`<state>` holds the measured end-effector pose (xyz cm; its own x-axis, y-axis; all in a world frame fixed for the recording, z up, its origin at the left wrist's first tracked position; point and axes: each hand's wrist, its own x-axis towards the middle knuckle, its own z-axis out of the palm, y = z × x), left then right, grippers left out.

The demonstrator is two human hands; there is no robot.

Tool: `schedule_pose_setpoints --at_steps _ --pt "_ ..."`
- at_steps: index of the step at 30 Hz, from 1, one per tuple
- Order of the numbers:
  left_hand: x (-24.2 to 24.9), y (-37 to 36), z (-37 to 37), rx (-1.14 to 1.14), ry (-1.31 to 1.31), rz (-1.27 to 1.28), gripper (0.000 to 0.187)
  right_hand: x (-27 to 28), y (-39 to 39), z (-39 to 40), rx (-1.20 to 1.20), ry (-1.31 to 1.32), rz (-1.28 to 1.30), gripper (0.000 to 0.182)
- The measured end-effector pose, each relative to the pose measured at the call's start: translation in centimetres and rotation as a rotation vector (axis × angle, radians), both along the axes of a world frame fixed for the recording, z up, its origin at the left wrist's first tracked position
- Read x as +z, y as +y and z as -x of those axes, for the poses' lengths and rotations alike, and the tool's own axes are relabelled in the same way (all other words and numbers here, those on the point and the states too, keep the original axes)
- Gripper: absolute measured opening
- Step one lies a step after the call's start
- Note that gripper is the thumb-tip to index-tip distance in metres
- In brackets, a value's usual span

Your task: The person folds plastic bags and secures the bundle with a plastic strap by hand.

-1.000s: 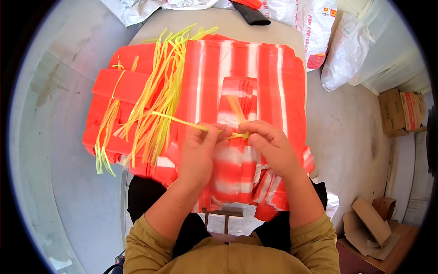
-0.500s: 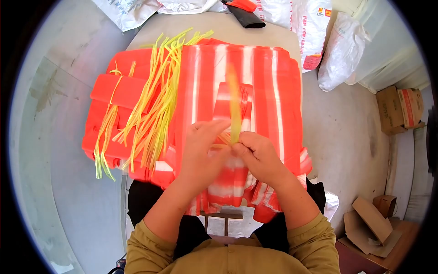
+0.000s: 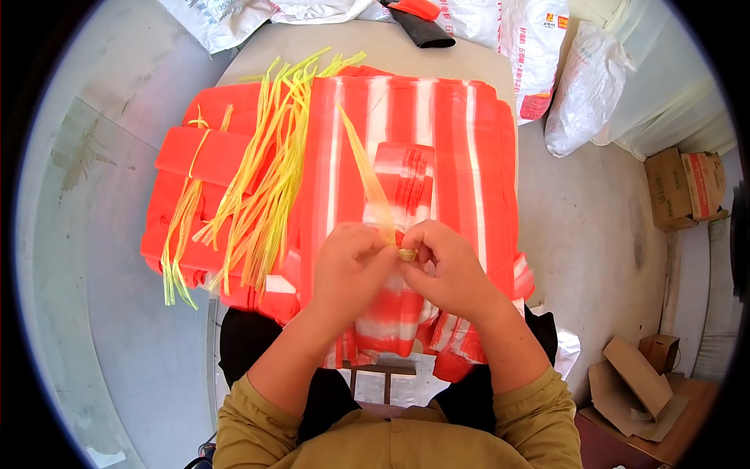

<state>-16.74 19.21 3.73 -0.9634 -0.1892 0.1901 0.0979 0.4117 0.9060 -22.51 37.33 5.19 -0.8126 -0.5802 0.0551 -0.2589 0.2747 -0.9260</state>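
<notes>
Strip, yellow (image 3: 362, 164), one: gathered between both hands at the middle of a narrow red-and-white bundle (image 3: 393, 313), with a loose end raised toward the far left. Left hand (image 3: 351, 264): thumb and fingers brought together, clamped on the yellow strip. Right hand (image 3: 444, 268): thumb and forefinger pinched together on the same strip, just beside the left fingertips. Narrow bundle: laid lengthwise, near to far, on a wide striped stack (image 3: 455, 156); dark print is borne by its far part. Further yellow strips (image 3: 285, 156), many: spread in a loose bunch along the left side of the striped stack. Red folded bundle (image 3: 219, 154): placed farther left, crossed by a yellow tie (image 3: 200, 152) whose ends are trailed toward the near side. Table (image 3: 476, 56): largely covered by the stacks; its far part is left exposed. Black tube (image 3: 426, 31): set at the far edge. White sacks (image 3: 539, 51): stood beyond it and to the far right. Cardboard box (image 3: 672, 191): placed well apart, at right.
</notes>
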Motion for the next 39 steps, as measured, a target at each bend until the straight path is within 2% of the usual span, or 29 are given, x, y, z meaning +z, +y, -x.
schedule_pose_setpoints --at_steps 3,6,9,15,21,27,30,33,36,39 --pt "-0.2 -0.2 0.0 -0.096 0.030 0.048 0.008 0.2 -0.3 0.2 0.012 0.450 -0.039 0.028" --pt "0.3 0.0 0.2 -0.127 0.068 0.175 0.009 0.0 -0.4 0.5 0.022 0.696 -0.062 0.031" --pt "0.5 -0.4 0.3 -0.164 0.149 0.321 0.011 -0.4 -0.2 0.6 0.047 0.825 -0.132 0.033" --pt "0.2 0.2 0.3 -0.107 0.293 0.540 0.017 -0.5 -0.6 0.5 -0.008 0.875 -0.117 0.034" --pt "0.7 0.2 0.1 -0.129 0.298 0.529 0.019 -0.7 -0.1 0.4 -0.030 0.756 -0.120 0.029" --pt "0.4 0.2 0.0 -0.105 0.262 0.407 0.011 -1.1 -0.1 0.3 -0.057 0.580 -0.034 0.024" --pt "0.4 0.3 -0.3 -0.071 0.170 0.386 0.011 -1.1 0.1 0.0 -0.043 0.444 -0.059 0.023" --pt "0.2 0.4 -0.4 -0.031 0.085 0.307 0.010 -0.7 -0.3 -0.7 -0.141 0.028 -0.002 0.022" --pt "0.0 0.3 -0.3 -0.027 0.043 0.246 0.010 -0.5 0.0 -0.3 -0.156 -0.475 0.246 0.022" --pt "0.1 0.2 -0.3 -0.037 0.035 0.234 0.010 0.5 0.3 0.3 -0.080 -0.675 0.323 0.021"
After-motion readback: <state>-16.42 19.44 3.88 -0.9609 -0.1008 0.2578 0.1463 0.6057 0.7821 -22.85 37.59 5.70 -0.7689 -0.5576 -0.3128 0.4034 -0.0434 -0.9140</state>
